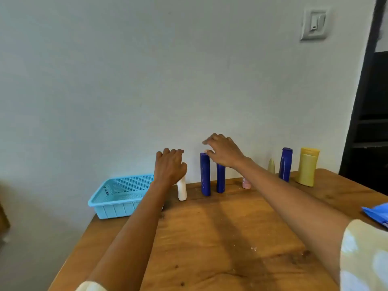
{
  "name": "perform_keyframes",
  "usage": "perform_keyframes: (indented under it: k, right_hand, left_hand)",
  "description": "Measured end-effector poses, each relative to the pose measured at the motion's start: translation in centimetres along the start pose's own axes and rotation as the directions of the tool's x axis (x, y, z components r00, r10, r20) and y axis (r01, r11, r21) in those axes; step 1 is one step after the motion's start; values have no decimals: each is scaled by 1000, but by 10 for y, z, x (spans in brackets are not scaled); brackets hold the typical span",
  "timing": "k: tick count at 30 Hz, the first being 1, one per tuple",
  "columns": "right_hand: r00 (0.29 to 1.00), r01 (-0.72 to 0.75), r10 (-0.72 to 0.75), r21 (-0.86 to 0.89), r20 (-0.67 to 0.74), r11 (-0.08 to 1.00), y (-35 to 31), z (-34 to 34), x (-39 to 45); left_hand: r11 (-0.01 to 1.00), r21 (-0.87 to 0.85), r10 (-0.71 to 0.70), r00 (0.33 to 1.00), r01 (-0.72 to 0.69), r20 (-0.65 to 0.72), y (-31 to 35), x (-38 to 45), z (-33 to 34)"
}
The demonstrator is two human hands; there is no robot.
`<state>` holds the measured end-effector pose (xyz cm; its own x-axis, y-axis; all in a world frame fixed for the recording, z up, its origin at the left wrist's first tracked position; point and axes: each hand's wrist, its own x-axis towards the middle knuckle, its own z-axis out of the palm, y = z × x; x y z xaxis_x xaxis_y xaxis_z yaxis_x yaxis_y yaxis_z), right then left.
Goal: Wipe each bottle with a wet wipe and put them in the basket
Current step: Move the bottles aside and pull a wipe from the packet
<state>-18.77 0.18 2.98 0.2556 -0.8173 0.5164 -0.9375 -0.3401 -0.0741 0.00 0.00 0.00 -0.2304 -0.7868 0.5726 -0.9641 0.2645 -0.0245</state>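
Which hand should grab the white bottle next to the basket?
The left hand, probably. It hangs right above the white bottle, beside the blue basket. The right hand is further over, at the top of a dark blue bottle.

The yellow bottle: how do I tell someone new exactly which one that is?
Follow the wooden table to its far edge, where bottles stand in a row against the wall. The yellow bottle is the last one at the right end, beside a dark blue bottle. It is the widest there and the only big yellow one.
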Motion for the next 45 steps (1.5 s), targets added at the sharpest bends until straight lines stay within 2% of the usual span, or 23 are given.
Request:
perform_keyframes:
  k: [5, 7, 15, 22, 24, 27, 30, 33, 38, 41, 45]
  right_hand:
    - [998, -35, 41, -119, 47, 992, 0, -1, -9]
    - [997, -55, 64, -155, 51, 986, 0, 0, -8]
    - [996, -88, 92, -171, 19, 981, -16, 11, -3]
    - [986, -134, 122, -100, -111, 986, -24, 21, -13]
    - [980, -163, 161, -6, -119, 987, -26, 19, -15]
    - [978, -168, 184, 151, -101, 974, -29, 7, -27]
    - [965, -175, 228, 325, -132, 930, -32, -14, -45]
    - [962, -191, 259, 456, -90, 869, -35, -40, -67]
    - [957, -221, 287, 548, -37, 807, -50, -67, -117]
    - [965, -227, 262, 488, -3, 843, -68, -74, -143]
    - [969, -230, 248, 383, 5, 895, -87, -80, -165]
  left_hand:
    - [979, 202, -24, 982, -14, 185, 5, -3, -5]
    - [971, 240, -54, 975, 0, 217, 3, -1, -3]
    - [959, 282, -72, 984, 24, 163, 12, 6, 6]
    - [969, 236, -90, 994, 73, 61, 27, -7, 7]
    - [984, 160, -82, 996, 75, 35, 29, -14, 6]
    - [981, -105, -164, 986, 163, -5, 28, -32, -5]
    - [863, -448, -270, 963, 233, -21, 23, -55, -25]
    - [729, -656, -287, 957, 197, -31, 20, -81, -44]
    - [558, -809, -291, 956, 186, 18, 19, -136, -60]
    - [527, -827, -244, 967, 196, 74, 19, -163, -62]
    - [524, -824, -247, 964, 217, 97, 19, -181, -67]
